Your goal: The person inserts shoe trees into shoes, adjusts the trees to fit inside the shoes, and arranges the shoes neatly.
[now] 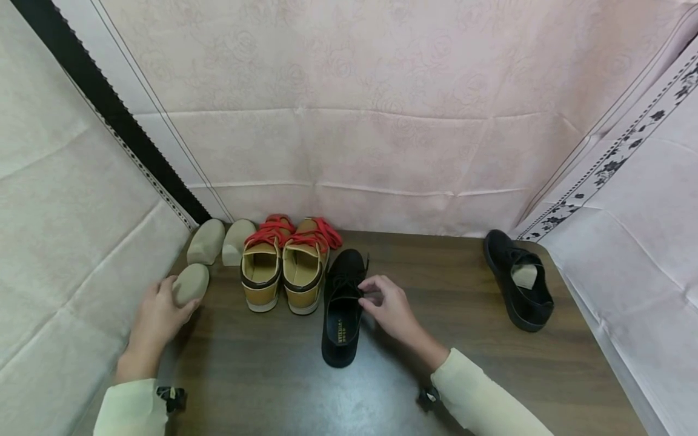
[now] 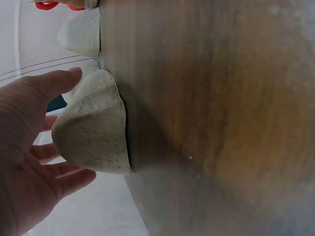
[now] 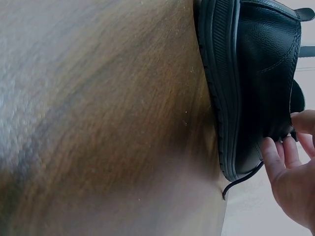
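likely emptying and lining up shoes: the left hand (image 1: 157, 313) curls its grip round an insert (image 1: 192, 281) by the bench's (image 1: 436, 261) left edge; the right hand (image 1: 390, 306) pinches the black shoe (image 1: 340, 351) mid-bench. next probably calls for releasing both, then the stuffed shoe (image 1: 509, 297), back right corner.

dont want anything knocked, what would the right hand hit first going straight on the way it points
Most likely the black shoe beside the tan shoes; the right hand is at its side, though exact contact is unclear.
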{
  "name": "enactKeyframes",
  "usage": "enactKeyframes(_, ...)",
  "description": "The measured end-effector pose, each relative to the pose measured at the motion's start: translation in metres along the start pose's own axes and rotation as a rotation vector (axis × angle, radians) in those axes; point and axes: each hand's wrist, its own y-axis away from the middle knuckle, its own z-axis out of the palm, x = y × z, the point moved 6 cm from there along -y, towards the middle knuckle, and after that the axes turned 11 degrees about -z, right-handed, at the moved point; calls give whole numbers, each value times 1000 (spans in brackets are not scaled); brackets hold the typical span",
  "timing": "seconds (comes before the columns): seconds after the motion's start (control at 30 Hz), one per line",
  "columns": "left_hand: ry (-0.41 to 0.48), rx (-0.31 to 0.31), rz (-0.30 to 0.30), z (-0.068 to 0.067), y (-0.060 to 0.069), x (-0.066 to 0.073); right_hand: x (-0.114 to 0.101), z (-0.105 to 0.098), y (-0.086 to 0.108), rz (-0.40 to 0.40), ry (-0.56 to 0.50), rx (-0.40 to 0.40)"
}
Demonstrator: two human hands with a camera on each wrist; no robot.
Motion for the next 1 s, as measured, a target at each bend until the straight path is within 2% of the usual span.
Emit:
enactKeyframes(0.17,-8,-47,-66,2,0,-4,-1,0,0,-2,3,-4)
enactKeyframes(0.33,-9,-64,-89,3,-1,-6,-1,0,0,0,1,-5)
enactKeyframes(0.67,-28,-71,-99,3,1,-7,-1,0,0,2,-4,-5)
enactKeyframes(1.0,-18,-20,-77,1,6,-7,-2,0,-1,12,8,-11)
